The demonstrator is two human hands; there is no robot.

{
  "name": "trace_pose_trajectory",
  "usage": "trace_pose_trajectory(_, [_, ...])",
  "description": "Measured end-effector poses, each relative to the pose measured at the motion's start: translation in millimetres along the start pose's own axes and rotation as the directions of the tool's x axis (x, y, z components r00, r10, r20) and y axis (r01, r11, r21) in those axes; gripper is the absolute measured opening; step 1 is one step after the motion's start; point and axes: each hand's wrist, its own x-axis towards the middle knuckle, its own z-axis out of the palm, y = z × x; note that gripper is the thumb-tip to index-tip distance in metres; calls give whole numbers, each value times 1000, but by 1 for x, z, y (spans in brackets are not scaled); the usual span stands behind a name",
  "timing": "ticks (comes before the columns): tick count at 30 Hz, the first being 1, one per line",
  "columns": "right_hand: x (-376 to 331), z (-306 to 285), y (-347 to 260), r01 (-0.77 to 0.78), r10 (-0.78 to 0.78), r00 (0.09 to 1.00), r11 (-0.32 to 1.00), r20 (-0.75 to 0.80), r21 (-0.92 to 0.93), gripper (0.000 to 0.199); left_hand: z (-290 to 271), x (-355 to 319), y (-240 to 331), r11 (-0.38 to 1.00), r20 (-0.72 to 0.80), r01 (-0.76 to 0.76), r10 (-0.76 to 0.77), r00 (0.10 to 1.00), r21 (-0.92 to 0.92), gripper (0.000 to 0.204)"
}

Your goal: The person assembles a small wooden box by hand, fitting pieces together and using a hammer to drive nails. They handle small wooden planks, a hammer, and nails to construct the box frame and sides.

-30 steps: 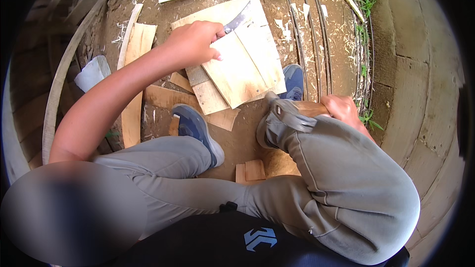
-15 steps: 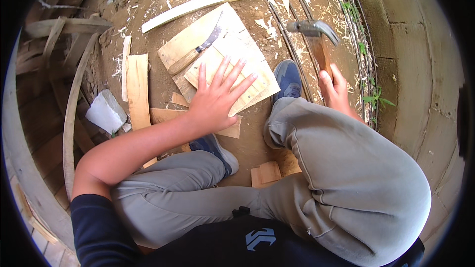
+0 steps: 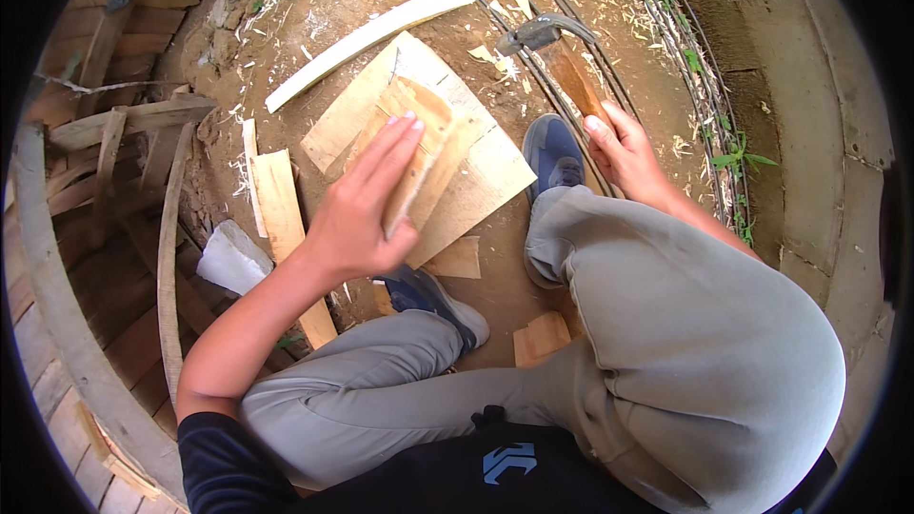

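Note:
My left hand [image 3: 357,219] is closed on a small wooden board [image 3: 428,119], fingers over its face and thumb at its near edge. The small board tilts up over a larger pale wooden board [image 3: 490,171] on the dirt. Over to the right, my right hand [image 3: 628,154] grips a claw hammer [image 3: 571,81] by its wooden handle. The hammer's metal head is raised, apart from the boards, with its claw toward the right. No knife shows now; the small board and my left hand cover part of the large board.
A long pale wood strip [image 3: 376,38] lies beyond the boards. A plank [image 3: 278,209] and a whitish block [image 3: 233,257] lie at left, beside a wooden frame [image 3: 171,257]. Dark cables [image 3: 609,71] run along the right, before a wall [image 3: 809,114]. My shoes flank the boards.
My left hand, earlier spread flat on the small board, has closed on it and tipped it up. The knife beside it has gone out of sight. The hammer has shifted leftward in view.

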Motion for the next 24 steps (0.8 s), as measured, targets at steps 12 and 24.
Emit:
trace_pose_trajectory(12, [3, 11, -4, -7, 12, 996, 999, 88, -53, 25, -31, 1, -22, 869, 28, 156, -162, 986, -469, 71])
trace_pose_trajectory(24, [7, -12, -23, 534, -293, 845, 428, 447, -730, 38, -57, 8, -35, 882, -2, 133, -150, 989, -453, 69])
